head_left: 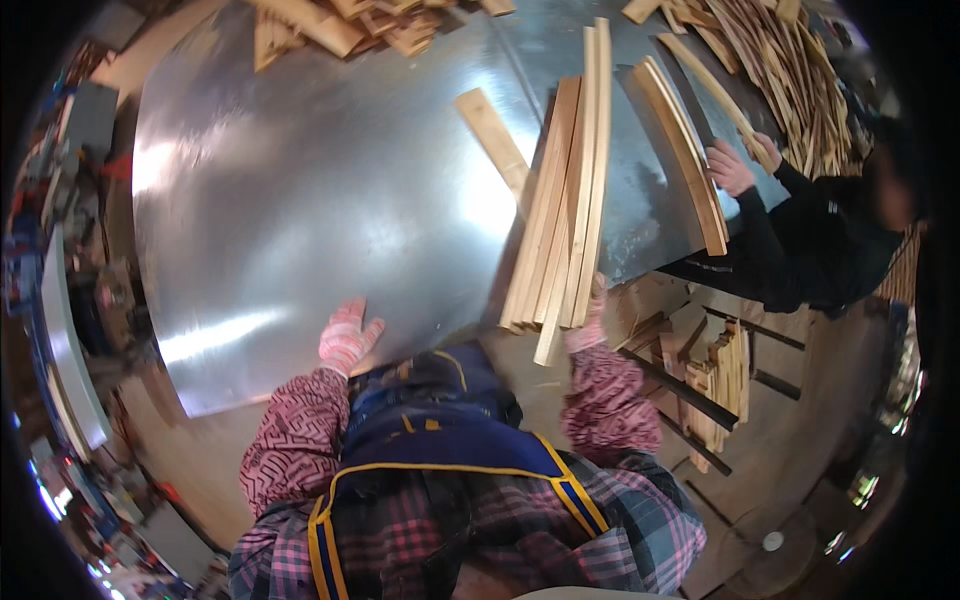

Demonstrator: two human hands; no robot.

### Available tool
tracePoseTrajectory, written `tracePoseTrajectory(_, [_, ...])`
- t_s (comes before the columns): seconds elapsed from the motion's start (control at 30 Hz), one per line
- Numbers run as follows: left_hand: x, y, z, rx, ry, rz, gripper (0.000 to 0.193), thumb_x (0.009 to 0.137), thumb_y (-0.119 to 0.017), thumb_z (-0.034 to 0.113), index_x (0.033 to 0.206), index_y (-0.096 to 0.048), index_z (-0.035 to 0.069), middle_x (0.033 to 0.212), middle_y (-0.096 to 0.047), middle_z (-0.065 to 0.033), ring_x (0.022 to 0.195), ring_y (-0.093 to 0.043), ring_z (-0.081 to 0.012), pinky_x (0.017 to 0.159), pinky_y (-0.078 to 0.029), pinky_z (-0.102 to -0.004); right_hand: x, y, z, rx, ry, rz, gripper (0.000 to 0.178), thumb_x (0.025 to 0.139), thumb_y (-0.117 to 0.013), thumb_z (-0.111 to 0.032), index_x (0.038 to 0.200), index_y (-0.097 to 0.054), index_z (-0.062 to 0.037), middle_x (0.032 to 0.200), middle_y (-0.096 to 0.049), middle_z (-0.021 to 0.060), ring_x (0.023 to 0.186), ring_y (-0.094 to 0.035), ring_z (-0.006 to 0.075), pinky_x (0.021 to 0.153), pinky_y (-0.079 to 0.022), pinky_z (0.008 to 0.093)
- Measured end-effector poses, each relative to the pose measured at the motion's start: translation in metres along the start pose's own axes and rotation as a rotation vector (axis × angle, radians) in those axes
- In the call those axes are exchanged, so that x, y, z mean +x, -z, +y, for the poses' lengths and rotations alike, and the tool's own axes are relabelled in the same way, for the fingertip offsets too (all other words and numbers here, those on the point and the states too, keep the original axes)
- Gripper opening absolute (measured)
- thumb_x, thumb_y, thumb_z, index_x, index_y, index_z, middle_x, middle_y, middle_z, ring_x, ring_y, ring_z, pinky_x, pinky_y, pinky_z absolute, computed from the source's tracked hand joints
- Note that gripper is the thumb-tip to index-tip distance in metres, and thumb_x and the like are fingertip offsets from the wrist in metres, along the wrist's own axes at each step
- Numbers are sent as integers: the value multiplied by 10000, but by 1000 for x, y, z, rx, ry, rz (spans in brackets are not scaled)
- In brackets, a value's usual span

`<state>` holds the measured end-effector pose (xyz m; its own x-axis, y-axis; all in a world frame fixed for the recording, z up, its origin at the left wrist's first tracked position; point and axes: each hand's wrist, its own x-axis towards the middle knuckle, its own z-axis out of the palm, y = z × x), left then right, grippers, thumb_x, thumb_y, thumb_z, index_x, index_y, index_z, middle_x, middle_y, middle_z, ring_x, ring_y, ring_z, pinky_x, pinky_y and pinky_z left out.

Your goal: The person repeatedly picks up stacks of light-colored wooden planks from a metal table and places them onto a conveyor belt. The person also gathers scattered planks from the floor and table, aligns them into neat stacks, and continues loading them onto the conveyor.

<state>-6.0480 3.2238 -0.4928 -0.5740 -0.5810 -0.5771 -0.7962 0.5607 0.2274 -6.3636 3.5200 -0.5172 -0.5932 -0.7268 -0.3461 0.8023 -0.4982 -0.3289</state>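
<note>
Basically, the wood strips (557, 210) lie in a loose, slightly fanned stack right of centre on the metal counter (300, 210), near ends poking past its edge, 1 strip jutting out further than the rest. Each is prob. light & fairly stiff, w/ a bit of flex lengthwise; as a bundle they'd weigh more & likely slide on each other, esp. on smooth sheet metal. Rough edges might splinter, so gloves help. Best hold: both sides, approx. mid-length, squeezing the stack so none slips; the overhanging ends are OK for squaring up, but poor for lifting, bc the far ends would droop. R hand (590, 318), gloved, is at the near ends, R side; fingers partly hidden, so can't tell how firmly it grips, if at all. L hand (348, 335), also gloved, rests spread on the counter, well apart from the stack. A short board (490, 137) lies just L of it; curved strips (682, 155) lie to the R, near a co-worker's hand (730, 168).
</note>
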Motion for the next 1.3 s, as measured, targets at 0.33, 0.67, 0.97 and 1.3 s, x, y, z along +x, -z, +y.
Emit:
tracePoseTrajectory(0.33, [-153, -61, -227, -295, 313, 300, 729, 929, -591, 521, 1517, -394, 137, 1550, -386, -171, 1419, -368, -360, 1148, -352, -432, -69, -133, 217, -193, -182, -32, 710, 900, -564, -526, 1424, -455, -61, 1346, -562, 148, 1206, -567, 309, 1029, -490, 462])
tracePoseTrajectory(0.67, [-337, -196, -355, -758, 976, 360, 732, 914, -563, 577, 1486, -431, 139, 1495, -464, -160, 1355, -456, -344, 1110, -396, -444, -33, -202, 369, -718, -430, -198, 792, 864, -563, -663, 1360, -478, -51, 1184, -612, 173, 1069, -620, 323, 931, -532, 477])
tracePoseTrajectory(0.97, [-343, -186, -385, -1094, 1189, 560, 757, 917, -553, 592, 1510, -412, 144, 1542, -426, -135, 1424, -396, -300, 1157, -347, -410, 61, -375, 617, -889, -623, -644, 769, 823, -712, -555, 1365, -505, -51, 1202, -627, 126, 1040, -649, 287, 864, -572, 435])
tracePoseTrajectory(1.3, [-379, -275, -406, -747, 1341, 827, 628, 943, -542, 513, 1422, -508, 109, 1417, -540, -188, 1296, -519, -341, 1073, -428, -414, 144, -527, 752, -914, -695, -759, 521, 709, -856, -371, 1122, -639, -140, 982, -666, 21, 910, -641, 227, 844, -534, 445])
